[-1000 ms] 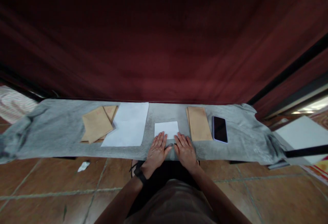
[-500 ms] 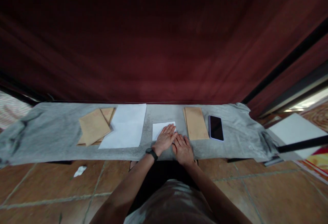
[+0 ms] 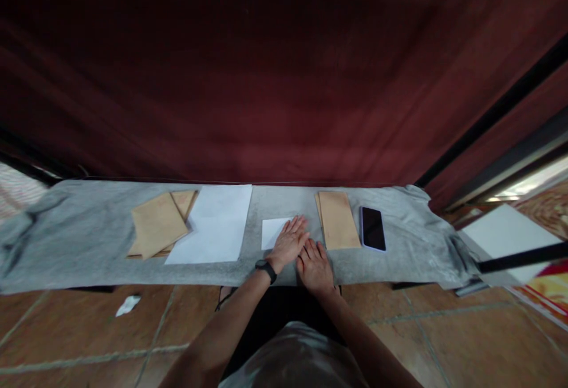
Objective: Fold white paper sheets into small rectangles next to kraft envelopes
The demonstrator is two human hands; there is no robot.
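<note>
A small folded white paper [image 3: 271, 233] lies on the grey cloth at the centre. My left hand [image 3: 289, 242], with a dark band on its wrist, rests flat over the paper's right part, fingers stretched out. Close beside it on the right, my right hand [image 3: 315, 266] lies palm down near the cloth's front edge, fingers extended, their tips by the left hand. Whether it touches the paper is hidden. Left of the small paper are large white sheets [image 3: 213, 225]. Brown envelopes [image 3: 339, 220] lie right of my hands.
More brown envelopes [image 3: 158, 225] overlap at the left of the cloth-covered table [image 3: 80, 240]. A phone [image 3: 373, 229] lies right of the right-hand envelopes. A dark red curtain [image 3: 284, 110] hangs behind. White scrap [image 3: 128, 305] is on the tiled floor.
My left hand has slid slightly to the right across the small paper, covering more of its right edge. The view has shifted a little. My right hand stays about where it was.
</note>
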